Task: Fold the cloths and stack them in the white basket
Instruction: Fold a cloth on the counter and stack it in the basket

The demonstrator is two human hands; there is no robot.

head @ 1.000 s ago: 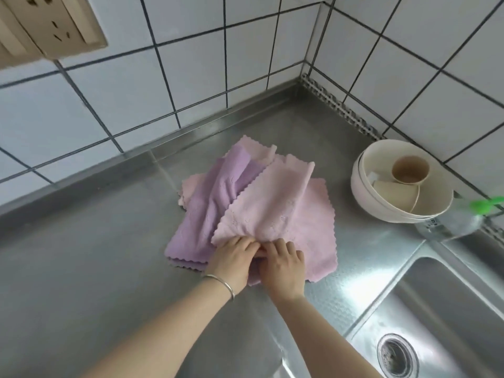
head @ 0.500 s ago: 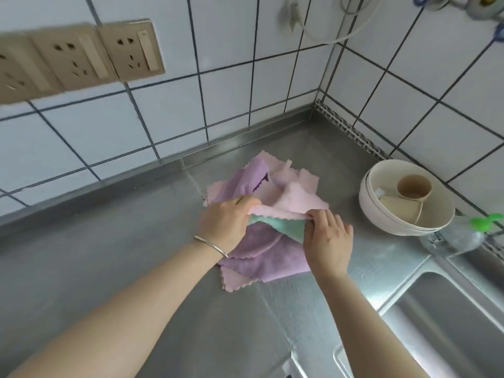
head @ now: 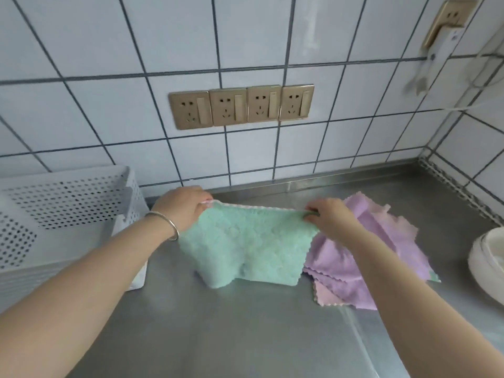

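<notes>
A mint green cloth [head: 245, 246] with a pink back hangs stretched between my hands above the steel counter, its lower edge resting on the metal. My left hand [head: 181, 207] pinches its top left corner and my right hand [head: 328, 216] pinches its top right corner. A heap of purple and pink cloths [head: 362, 257] lies just right of it, partly under my right forearm. The white perforated basket [head: 68, 203] stands at the left, against the tiled wall.
A white bowl [head: 485, 268] sits at the right edge of the counter [head: 218, 336]. A row of gold wall sockets [head: 241, 106] is above the cloths, and a plug with a white cable [head: 441, 50] hangs at the upper right.
My hands have lifted the green cloth out of the heap, moved it left and spread it wide. The view has swung left, bringing the basket in and the sink out.
</notes>
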